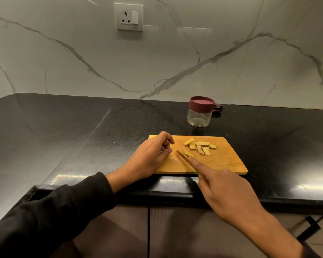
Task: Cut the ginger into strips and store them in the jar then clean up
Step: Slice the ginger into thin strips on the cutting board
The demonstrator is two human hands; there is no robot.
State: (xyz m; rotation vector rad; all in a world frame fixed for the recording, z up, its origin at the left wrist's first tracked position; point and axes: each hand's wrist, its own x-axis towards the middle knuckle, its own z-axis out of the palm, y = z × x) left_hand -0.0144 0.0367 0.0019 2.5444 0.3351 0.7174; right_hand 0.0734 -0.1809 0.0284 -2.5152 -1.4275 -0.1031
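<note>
Where the wooden cutting board (222,161) lies near the front edge of the black desk (82,127), the ginger slices (200,147) sit in a loose cluster on its far middle part, some pale yellow, one with brown skin showing. Just at seven o'clock from that cluster lies a small bunch of thin ginger strips (188,153), touching the knife blade (183,157). The blade rests on the board, its tip pointing toward ten o'clock.

The right hand (229,194) holds the knife from the board's near edge, its index finger stretched straight along the back of the blade while the other fingers curl round the handle, which is mostly hidden under the hand; only a speck of green shows there. The left hand (149,159) rests on the board's left end, at nine o'clock from the strips, its fingers loosely curled with the thumb close to the fingertips; whether it pinches anything I cannot tell. A dark sleeve (50,216) covers the left forearm.

At twelve o'clock from the board, well apart from it, stands a clear jar (199,113) with its maroon lid (201,104) on. A dark cloth (218,108) lies just behind it, at its two o'clock. Above, a white wall socket (129,16) sits on the marble backsplash (175,62).
</note>
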